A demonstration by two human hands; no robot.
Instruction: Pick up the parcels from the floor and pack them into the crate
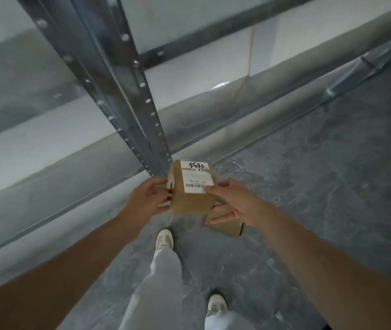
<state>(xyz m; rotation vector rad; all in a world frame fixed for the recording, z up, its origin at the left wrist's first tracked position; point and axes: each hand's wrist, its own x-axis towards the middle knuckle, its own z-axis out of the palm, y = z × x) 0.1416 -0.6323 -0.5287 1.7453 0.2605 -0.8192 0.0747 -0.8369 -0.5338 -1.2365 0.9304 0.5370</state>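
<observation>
Parcel [191, 198]: held up off the floor [309, 186] between both hands, white label [195, 179] facing up, close to the shelf upright [130, 91].
Left hand [146, 196]: fingers curled against the parcel's left side, gripping it.
Right hand [235, 206]: thumb laid on the label's barcode edge, fingers under the right side.
Second parcel [228, 226]: left on the floor, seen below the right hand.

Dim, cool, soft light; motion blur and wide-angle bending at edges.

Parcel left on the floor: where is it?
Head view, right of centre: the floor parcel lies beneath the right hand, just below the labelled parcel that it and the left hand hold, near the rack post.
</observation>
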